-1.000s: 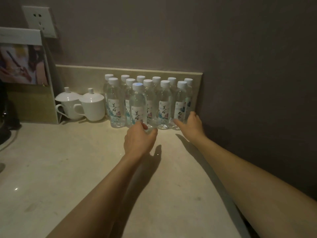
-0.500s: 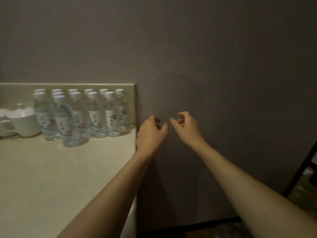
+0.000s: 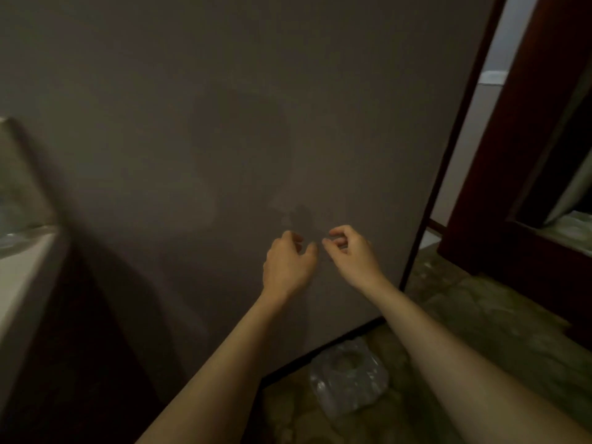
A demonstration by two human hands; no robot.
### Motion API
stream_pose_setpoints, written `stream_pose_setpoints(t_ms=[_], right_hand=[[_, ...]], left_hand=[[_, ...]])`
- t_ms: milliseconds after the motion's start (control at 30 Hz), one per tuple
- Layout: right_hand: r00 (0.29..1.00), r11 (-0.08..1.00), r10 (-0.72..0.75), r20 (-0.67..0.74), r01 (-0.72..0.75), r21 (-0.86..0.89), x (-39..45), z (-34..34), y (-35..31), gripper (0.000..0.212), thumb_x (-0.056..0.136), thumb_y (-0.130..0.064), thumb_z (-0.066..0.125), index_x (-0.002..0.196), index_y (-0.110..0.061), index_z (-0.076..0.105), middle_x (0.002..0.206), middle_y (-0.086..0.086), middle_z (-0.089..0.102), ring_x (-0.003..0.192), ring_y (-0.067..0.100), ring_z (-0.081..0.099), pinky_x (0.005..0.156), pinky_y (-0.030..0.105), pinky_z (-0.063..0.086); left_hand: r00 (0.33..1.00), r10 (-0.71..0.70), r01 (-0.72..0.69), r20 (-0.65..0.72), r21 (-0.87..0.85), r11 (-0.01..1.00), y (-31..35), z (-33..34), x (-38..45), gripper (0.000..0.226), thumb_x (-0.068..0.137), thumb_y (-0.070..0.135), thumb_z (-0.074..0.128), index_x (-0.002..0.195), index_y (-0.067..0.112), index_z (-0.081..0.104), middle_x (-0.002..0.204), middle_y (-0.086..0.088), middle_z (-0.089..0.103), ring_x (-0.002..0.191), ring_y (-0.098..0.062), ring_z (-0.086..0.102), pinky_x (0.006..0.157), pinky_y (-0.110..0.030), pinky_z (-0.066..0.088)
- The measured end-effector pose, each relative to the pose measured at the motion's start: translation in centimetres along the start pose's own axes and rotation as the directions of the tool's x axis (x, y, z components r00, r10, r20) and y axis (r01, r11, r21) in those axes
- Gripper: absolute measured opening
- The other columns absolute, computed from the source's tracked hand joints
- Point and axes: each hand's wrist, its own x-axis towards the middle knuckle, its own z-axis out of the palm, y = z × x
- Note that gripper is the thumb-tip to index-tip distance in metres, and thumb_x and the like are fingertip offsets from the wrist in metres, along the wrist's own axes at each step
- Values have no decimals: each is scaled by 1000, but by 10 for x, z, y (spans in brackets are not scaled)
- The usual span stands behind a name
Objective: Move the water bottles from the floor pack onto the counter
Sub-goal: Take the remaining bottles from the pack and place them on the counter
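The clear plastic floor pack (image 3: 347, 376) lies on the patterned floor by the wall's base, between my forearms; it looks crumpled and I cannot tell what it holds. My left hand (image 3: 286, 267) and my right hand (image 3: 350, 251) hover side by side in front of the grey wall, well above the pack. Both hold nothing, fingers loosely curled and apart. The pale counter (image 3: 19, 283) shows only as an edge at the far left, with a blurred glimpse of bottles (image 3: 9, 232) on it.
A grey wall (image 3: 224, 123) fills most of the view. Its dark corner trim (image 3: 448, 155) runs down on the right. A dark red wooden frame (image 3: 499, 187) stands at the far right. Patterned floor (image 3: 480, 331) spreads below it.
The view has swung right and down, away from the counter and its rows of bottles toward the floor. Both empty hands left the bottles and now hang before the wall.
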Motion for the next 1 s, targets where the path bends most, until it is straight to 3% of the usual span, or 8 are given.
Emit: stream_pose_setpoints(t_ms=[267,400,533,633,700,767,867,1000], right_hand=[[971,980,200,132,-197,-35,34,5,120,9,90,-28,61,96,-24,57,88,4,68,87,30,69,85,48,55],[928,949,314,200,-304,-78,69,20,177,8,93,-26,61,98,-20,59,85,-2,65,89,25,68,84,39,55],[845,896,445,296,-423,-138,100,42,234,12,94,-21,59,83,-26,55,80,-5,63,87,24,66,84,43,55],[789,860,510,343,-485,-162,116,55,268,2,95,-18,58,94,-18,59,86,0,63,88,21,62,80,36,52],[753,831,554,355,-524,-184,122,66,291,11,95,-14,56,104,-11,61,97,6,64,93,22,62,83,33,51],[705,802,594,388,-557,-215,122,77,314,9,94,-15,56,100,-20,61,105,8,67,98,25,64,91,40,53],[625,751,650,432,-614,-242,118,97,354,12,94,-18,57,90,-29,59,97,5,67,95,26,66,89,48,55],[557,695,703,443,-670,-259,116,121,397,6,94,-22,58,97,-23,62,96,4,68,93,23,66,88,46,56]], left_hand=[[967,-131,146,220,-51,988,-44,124,33,44,93,43,55,125,14,58,120,-8,63,111,-26,61,97,-43,50],[942,-228,250,246,-65,966,-73,179,77,35,94,35,53,121,13,59,117,-7,65,107,-26,61,94,-40,50],[896,-365,384,253,-27,923,-110,225,108,32,95,32,53,118,12,62,118,-10,64,108,-27,61,89,-34,47],[831,-459,482,313,4,876,-143,254,117,27,95,27,52,115,11,64,116,-11,66,107,-28,62,88,-33,49],[795,-510,535,328,15,845,-158,269,121,28,96,25,52,117,11,63,118,-11,66,108,-29,62,92,-36,51],[768,-548,570,332,38,821,-172,282,125,28,98,23,51,120,9,61,120,-12,65,110,-29,62,90,-31,49],[727,-603,621,328,58,782,-194,301,130,33,99,24,51,127,10,58,126,-11,64,114,-28,60,89,-28,46],[631,-696,729,342,45,683,-228,332,133,35,98,26,53,127,7,60,121,-16,66,110,-32,63,92,-37,51]])
